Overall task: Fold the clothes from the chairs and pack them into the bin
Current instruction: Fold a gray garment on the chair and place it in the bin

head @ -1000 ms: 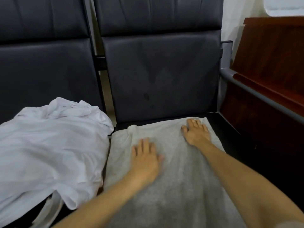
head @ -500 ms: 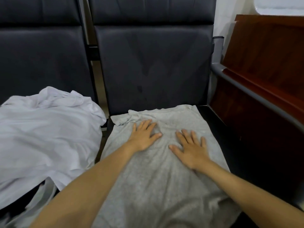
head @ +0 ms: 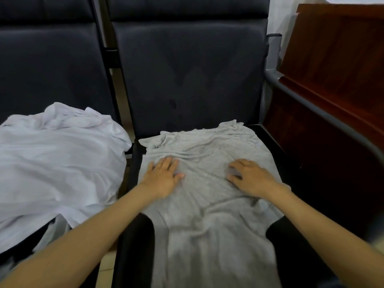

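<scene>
1. the grey shirt [head: 207, 225] lies spread on the seat of the right chair [head: 191, 80]. its long axis runs from the backrest straight toward the person, and the near end hangs over the seat's front edge.
2. both hands sit on the far half of the shirt, side by side and apart, so the cloth to be folded lies under and between them.
3. the left grip [head: 164, 179] is flat, fingers straight, pressing the cloth near its left edge.
4. the right grip [head: 251, 179] rests nearer the right edge with fingers curled into the fabric. it is blurred, so i cannot tell whether it pinches a fold.
5. the shirt is a soft, thin knit. creases fan out between the hands and the far hem is rumpled. judging by this, the step is smoothing before a fold, and the limp cloth will likely bunch if dragged.
6. a white garment [head: 58, 163] lies heaped and unfolded on the left chair [head: 52, 69], nearer the left grip.
7. the chairs are dark, padded and smooth. a metal armrest [head: 311, 113] and a reddish wooden panel [head: 336, 69] stand to the right.
8. no bin is in view.
</scene>
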Motion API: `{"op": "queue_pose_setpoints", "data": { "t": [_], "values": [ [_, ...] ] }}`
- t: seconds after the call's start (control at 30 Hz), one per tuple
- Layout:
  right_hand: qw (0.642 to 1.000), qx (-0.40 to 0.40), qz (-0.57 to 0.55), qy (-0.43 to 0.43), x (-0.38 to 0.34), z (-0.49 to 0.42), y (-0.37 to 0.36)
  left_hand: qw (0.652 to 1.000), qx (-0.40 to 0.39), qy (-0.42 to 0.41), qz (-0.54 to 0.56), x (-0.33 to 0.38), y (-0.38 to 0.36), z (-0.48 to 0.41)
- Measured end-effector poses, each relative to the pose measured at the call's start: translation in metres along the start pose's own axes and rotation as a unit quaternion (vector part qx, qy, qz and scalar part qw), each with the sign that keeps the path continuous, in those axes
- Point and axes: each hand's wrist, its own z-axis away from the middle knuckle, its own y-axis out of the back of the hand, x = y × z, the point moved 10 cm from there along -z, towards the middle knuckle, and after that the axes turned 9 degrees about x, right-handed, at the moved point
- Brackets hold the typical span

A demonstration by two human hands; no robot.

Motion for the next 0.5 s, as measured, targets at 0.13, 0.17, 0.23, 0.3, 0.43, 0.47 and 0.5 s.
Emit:
{"op": "queue_pose_setpoints", "data": {
  "t": [0.13,0.17,0.23,0.3,0.43,0.47,0.5],
  "values": [
    [0.999,-0.038,0.028,-0.021,0.019,-0.02,-0.009,0.997,0.049,0.029,-0.05,-0.019,0.015,-0.036],
    [0.999,-0.028,0.026,-0.025,0.024,-0.03,-0.008,0.993,0.089,0.027,-0.079,-0.016,0.025,-0.039],
    [1.0,-0.002,0.014,-0.011,0.027,-0.046,-0.002,0.979,0.192,-0.013,-0.074,0.003,0.047,-0.032],
    [0.997,0.072,-0.019,0.013,0.02,-0.048,0.015,0.965,0.25,-0.073,0.032,0.024,0.057,-0.01],
    [0.977,0.21,-0.035,0.03,0.004,-0.012,0.041,0.961,0.201,-0.14,0.13,0.041,0.036,0.041],
    [0.986,0.165,-0.007,0.026,0.002,-0.006,0.03,0.974,0.141,-0.132,0.119,0.041,0.019,0.047],
    [0.995,0.093,0.022,0.018,0.004,-0.003,0.015,0.986,0.08,-0.113,0.097,0.037,0.002,0.048]
  ]
}}
